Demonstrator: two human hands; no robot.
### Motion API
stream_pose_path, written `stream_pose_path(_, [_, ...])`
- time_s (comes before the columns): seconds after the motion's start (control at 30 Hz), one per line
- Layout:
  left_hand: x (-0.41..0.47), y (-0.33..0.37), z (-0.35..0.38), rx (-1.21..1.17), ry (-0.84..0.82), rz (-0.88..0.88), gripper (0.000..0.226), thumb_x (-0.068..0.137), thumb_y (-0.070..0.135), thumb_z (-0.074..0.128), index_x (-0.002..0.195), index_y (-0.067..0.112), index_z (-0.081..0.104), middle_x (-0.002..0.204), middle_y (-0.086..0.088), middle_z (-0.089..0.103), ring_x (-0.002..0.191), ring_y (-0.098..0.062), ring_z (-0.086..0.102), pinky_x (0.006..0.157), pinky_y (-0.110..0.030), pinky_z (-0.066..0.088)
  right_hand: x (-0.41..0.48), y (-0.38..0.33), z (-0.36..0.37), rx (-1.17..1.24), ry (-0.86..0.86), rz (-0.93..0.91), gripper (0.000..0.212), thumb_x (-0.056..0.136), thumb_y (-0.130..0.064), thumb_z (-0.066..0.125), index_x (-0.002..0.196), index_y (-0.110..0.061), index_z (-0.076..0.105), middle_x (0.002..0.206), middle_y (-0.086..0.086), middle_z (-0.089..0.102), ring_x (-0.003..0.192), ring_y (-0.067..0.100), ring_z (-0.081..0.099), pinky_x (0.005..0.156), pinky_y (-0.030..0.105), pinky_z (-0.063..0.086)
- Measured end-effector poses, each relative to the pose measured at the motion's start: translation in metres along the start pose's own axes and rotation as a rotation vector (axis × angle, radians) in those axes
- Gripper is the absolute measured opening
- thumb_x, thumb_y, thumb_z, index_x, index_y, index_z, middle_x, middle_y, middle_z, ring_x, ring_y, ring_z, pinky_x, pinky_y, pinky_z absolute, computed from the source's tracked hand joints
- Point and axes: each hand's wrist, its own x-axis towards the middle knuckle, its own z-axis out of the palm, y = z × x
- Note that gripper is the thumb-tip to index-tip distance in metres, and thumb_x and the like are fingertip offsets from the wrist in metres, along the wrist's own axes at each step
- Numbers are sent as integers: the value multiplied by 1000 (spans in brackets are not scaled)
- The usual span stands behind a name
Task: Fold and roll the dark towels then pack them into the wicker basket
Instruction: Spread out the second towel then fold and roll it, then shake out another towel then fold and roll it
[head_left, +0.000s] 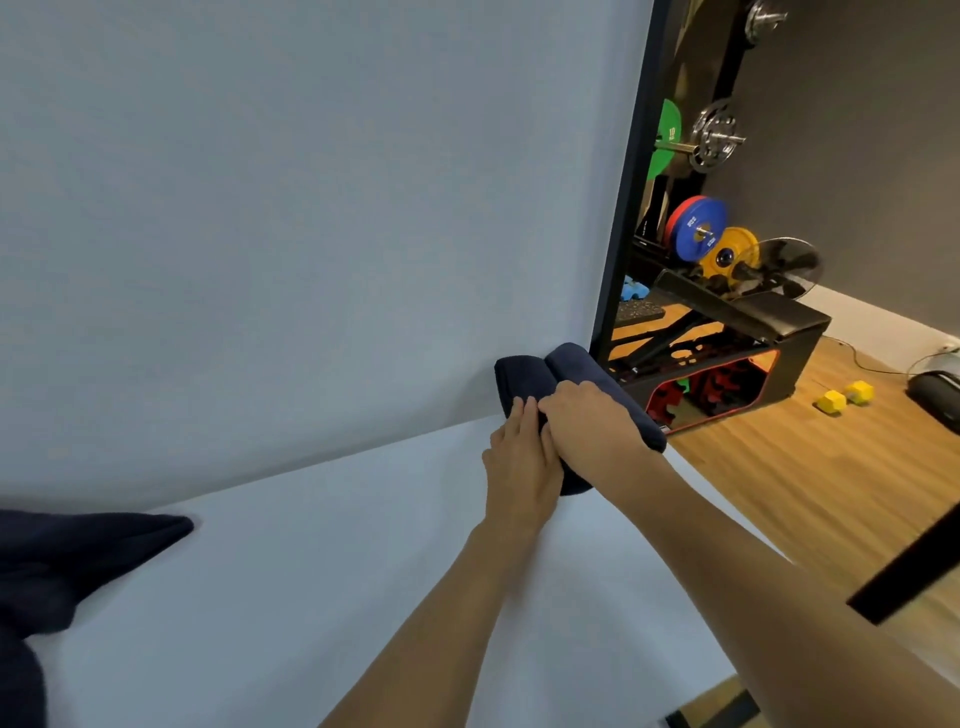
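Right of centre in the frame, the left towel roll (511, 376) and the right towel roll (584, 366) lie touching at the white table's (363, 571) far edge. The right hand (587, 423) curls over the right towel roll, gripping it. The left hand (522, 460) lays straight fingers on the left towel roll. A loose dark towel (78, 561) lies lower left.

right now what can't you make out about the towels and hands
Head view:
- near parts of the rolled towels: covered by the left hand and right hand
- whether the right hand grips: its fingertips are out of sight
- the loose dark towel: cut off by the left and bottom edges
- the wicker basket: outside the frame
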Motion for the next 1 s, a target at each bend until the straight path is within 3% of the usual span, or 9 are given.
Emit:
stream_pose_path(0.07, [-7,-4,-12,58,-50,32,48,102,38,21,145,19,32,150,-2,41,130,-27,43,103,-49,35,2,-3,-4,-11,4,-10,22,98,-13,48,116,-12,61,101,6,46,105,27,55,82,37,48])
stream_pose_path(0.13, [-14,-2,-25,73,-104,88,43,98,45,22,128,20,39,122,-2,58,107,-28,55,92,-52,42,4,1,-6,-6,32,16,22,95,-13,50,113,-13,62,94,2,42,92,24,54,79,36,50])
stream_pose_path(0.2, [-25,-2,-43,92,-136,109,35,99,46,28,115,19,44,103,-1,60,91,-26,56,85,-54,46,3,-8,-13,-54,60,35,23,93,-15,51,114,-12,61,99,5,48,97,25,54,79,37,50])
stream_pose_path(0.3, [-45,-4,-85,66,-132,105,35,99,40,36,122,19,53,110,-3,65,96,-25,60,89,-51,47,0,-39,-26,-172,244,-32,29,94,-14,48,121,-17,58,114,6,52,107,26,53,77,34,45])
stream_pose_path(0.4, [-73,-19,-145,145,-70,56,32,99,30,48,123,14,61,116,-9,67,104,-29,61,92,-44,47,-14,-102,-37,106,331,-237,37,98,-17,44,133,-24,54,120,5,54,106,24,55,81,35,48])
stream_pose_path(0.5, [-111,-52,-215,324,26,-122,23,97,24,53,111,15,68,108,-4,70,97,-25,62,85,-37,49,-41,-175,-40,358,303,-475,34,101,-26,42,132,-27,55,124,0,56,111,22,55,86,35,46])
stream_pose_path(0.63, [-166,-104,-294,593,181,-406,19,96,25,51,101,21,68,97,2,69,91,-21,64,80,-39,54,-63,-262,-24,435,134,-720,28,99,-26,45,122,-28,60,113,-3,61,99,21,59,80,34,50])
stream_pose_path(0.8, [-193,-140,-332,750,237,-490,23,94,19,56,116,19,63,114,0,60,103,-24,59,81,-36,49,-47,-339,-1,417,2,-750,37,93,-21,57,129,-23,54,124,2,58,108,27,59,86,40,52])
stream_pose_path(1.0, [-164,-167,-321,1024,90,-416,25,94,10,53,120,12,55,118,-6,53,108,-26,54,69,-33,40,-25,-370,18,506,-22,-710,24,84,-40,63,105,-28,63,103,-1,60,90,22,60,73,33,50])
